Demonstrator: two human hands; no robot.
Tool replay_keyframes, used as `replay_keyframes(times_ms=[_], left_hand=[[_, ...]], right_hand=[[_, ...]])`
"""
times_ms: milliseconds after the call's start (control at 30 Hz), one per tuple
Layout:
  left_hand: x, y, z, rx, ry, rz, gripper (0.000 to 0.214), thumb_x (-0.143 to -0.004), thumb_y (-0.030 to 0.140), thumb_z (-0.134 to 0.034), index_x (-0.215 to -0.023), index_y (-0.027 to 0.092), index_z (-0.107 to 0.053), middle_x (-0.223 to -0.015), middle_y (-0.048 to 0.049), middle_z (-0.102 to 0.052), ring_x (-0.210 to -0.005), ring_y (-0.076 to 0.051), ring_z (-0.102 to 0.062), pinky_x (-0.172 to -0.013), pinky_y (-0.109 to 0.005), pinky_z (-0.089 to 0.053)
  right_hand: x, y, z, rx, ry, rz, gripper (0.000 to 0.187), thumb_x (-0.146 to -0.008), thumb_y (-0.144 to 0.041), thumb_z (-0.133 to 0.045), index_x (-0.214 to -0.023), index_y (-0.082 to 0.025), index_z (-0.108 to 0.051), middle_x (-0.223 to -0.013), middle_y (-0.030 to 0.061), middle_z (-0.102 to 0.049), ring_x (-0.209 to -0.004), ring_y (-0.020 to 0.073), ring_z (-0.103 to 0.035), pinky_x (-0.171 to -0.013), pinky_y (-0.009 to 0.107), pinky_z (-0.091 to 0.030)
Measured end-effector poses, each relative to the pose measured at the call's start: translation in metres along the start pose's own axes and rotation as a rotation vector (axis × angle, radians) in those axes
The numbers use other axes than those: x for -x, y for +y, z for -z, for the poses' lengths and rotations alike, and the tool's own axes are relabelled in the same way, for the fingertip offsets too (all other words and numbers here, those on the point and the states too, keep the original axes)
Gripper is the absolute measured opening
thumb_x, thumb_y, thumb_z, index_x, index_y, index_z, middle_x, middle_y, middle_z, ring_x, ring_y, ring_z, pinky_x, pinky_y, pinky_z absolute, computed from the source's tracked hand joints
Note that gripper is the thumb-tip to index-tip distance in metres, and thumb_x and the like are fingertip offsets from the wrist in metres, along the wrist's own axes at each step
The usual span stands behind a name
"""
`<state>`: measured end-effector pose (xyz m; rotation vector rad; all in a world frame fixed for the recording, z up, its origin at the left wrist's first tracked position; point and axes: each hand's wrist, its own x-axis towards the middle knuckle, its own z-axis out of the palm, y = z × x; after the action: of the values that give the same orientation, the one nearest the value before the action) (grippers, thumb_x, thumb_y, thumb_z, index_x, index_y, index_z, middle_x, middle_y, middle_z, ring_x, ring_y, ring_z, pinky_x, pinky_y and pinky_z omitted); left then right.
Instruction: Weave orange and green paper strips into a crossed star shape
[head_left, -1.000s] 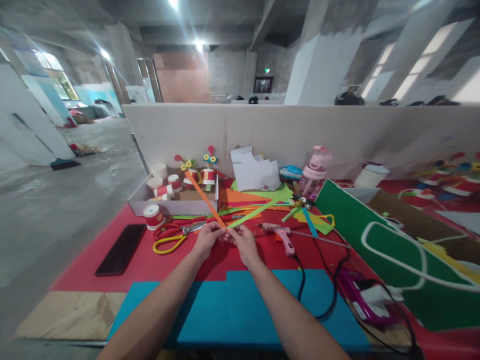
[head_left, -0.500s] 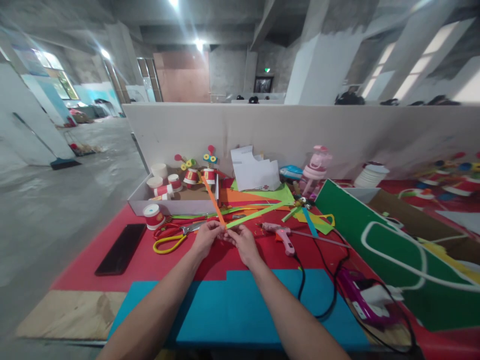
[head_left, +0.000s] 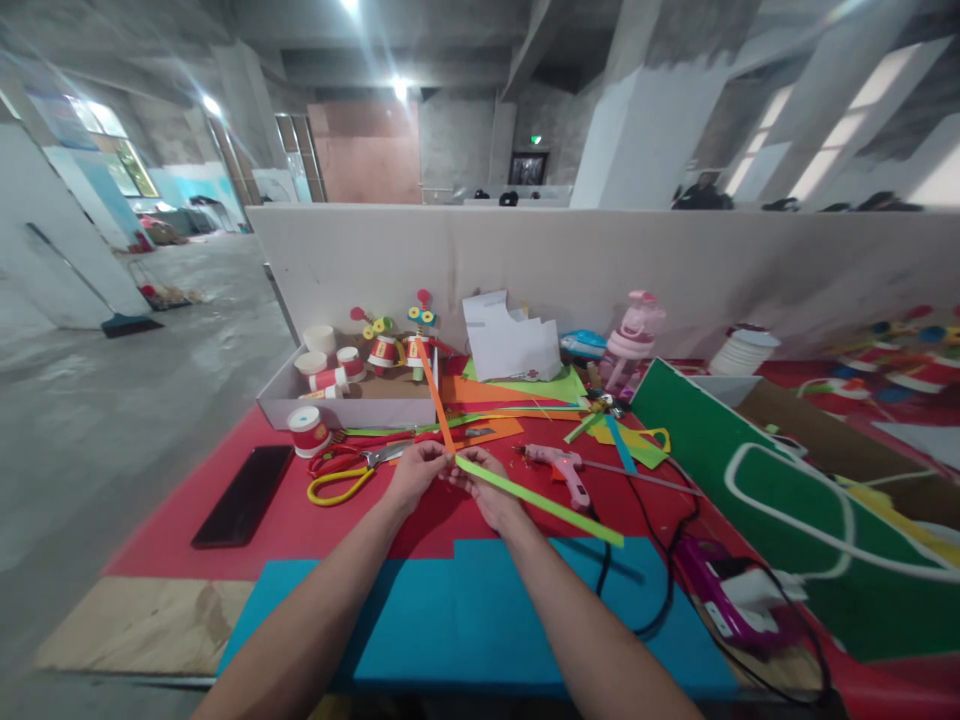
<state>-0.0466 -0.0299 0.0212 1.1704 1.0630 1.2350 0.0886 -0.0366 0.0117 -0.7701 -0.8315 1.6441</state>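
My left hand [head_left: 415, 473] and my right hand [head_left: 484, 488] meet above the red mat [head_left: 285, 505], fingers pinched together where two paper strips join. The orange strip [head_left: 433, 398] rises from that joint, leaning away toward the cardboard box [head_left: 352, 410]. From the same joint the green strip [head_left: 540, 500] runs to the right and toward me, over my right wrist. Both hands are closed on the joined ends.
Yellow-handled scissors [head_left: 341, 478] lie left of my hands, a black phone [head_left: 241, 494] further left. A pink glue gun [head_left: 559, 468] with its black cable [head_left: 637, 560] lies to the right. Paper-cup figures [head_left: 397, 345], coloured paper sheets [head_left: 517, 388], a pink bottle [head_left: 632, 335] and a green board [head_left: 780, 500] stand behind.
The green strip has swung from pointing up and right to pointing right and toward me. The orange strip has tilted more upright. My hands stayed in place.
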Motion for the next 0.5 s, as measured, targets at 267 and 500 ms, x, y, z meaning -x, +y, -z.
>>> replay_keyframes(times_ms=[267, 500], left_hand=[[-0.0033, -0.0068, 0.0026, 0.020, -0.021, 0.008, 0.030, -0.062, 0.039, -0.077, -0.068, 0.013, -0.065, -0.059, -0.0024, -0.063, -0.052, -0.011, -0.055, -0.052, -0.023, -0.043], [-0.0033, -0.0070, 0.0034, 0.108, -0.084, 0.035, 0.035, -0.064, 0.044, -0.077, -0.074, 0.011, -0.068, -0.066, -0.0072, -0.067, -0.057, -0.015, -0.061, -0.059, -0.028, -0.048]], right_hand=[[-0.0001, 0.0001, 0.0005, 0.069, 0.046, 0.020, 0.038, -0.055, -0.043, -0.082, -0.073, -0.018, -0.059, -0.060, -0.0032, -0.061, -0.057, 0.0112, -0.059, -0.062, 0.026, -0.052], [-0.0042, 0.0039, 0.0024, 0.105, 0.085, 0.049, 0.040, -0.057, -0.045, -0.080, -0.073, -0.018, -0.057, -0.057, -0.0037, -0.061, -0.053, 0.0108, -0.058, -0.060, 0.027, -0.053]])
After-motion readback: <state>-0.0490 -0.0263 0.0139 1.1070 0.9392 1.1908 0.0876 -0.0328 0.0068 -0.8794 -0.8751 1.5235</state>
